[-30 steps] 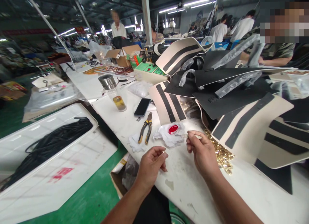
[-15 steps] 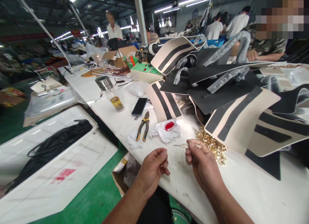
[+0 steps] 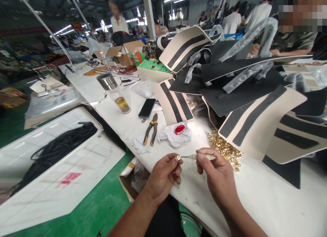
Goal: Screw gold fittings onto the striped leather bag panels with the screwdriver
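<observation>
A white bin (image 3: 89, 162) is holding a coiled heap of black cords (image 3: 63, 146), while a glass bottle (image 3: 116, 94) with a metal cap is containing yellowish liquid (image 3: 122, 104). Below the surface (image 3: 265, 199), an open cardboard box (image 3: 125, 190) is holding crumpled plastic (image 3: 139, 179). A small oval of red (image 3: 179, 129) is sitting on crumpled white paper (image 3: 168, 137). The gold piece (image 3: 177, 158) is looking small, shiny and rounded; the slim tool (image 3: 204, 157) is showing a pale handle and a thin, dark metal tip. The left hand (image 3: 165, 174) is pinching the gold piece between its fingertips, and the right hand's (image 3: 216, 170) fingers are clamping the handle. The tip is pointing at the gold piece, though whether it is touching is hard to tell. Loose gold pieces (image 3: 224, 150) are lying beyond the right hand.
</observation>
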{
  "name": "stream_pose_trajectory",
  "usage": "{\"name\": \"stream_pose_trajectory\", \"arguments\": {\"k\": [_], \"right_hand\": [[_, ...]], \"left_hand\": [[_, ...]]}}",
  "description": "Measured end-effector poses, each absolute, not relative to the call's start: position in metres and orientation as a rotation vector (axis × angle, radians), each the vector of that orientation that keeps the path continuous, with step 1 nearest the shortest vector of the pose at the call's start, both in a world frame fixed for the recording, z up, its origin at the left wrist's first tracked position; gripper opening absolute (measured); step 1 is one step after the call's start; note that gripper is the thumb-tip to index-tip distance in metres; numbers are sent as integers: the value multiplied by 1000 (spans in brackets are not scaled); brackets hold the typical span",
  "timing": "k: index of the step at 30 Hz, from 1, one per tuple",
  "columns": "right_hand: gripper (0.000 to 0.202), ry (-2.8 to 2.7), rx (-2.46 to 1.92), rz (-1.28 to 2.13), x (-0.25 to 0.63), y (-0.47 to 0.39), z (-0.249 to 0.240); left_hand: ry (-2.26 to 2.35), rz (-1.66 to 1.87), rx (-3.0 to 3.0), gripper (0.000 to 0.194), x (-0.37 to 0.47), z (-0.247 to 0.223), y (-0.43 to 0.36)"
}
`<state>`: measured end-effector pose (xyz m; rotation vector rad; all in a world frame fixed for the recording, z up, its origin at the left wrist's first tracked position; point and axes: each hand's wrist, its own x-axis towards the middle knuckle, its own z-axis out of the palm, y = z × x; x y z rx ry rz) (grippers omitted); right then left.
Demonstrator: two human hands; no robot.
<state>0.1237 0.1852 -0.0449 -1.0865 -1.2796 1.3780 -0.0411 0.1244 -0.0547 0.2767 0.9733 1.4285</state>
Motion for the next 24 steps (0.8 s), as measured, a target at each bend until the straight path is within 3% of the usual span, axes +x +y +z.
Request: {"name": "stream_pose_trajectory", "arguments": {"k": [24], "right_hand": [[28,-1410,-1157,1245,120,183,-44]], "left_hand": [[965,1432,257,45,-38,-62,124]]}}
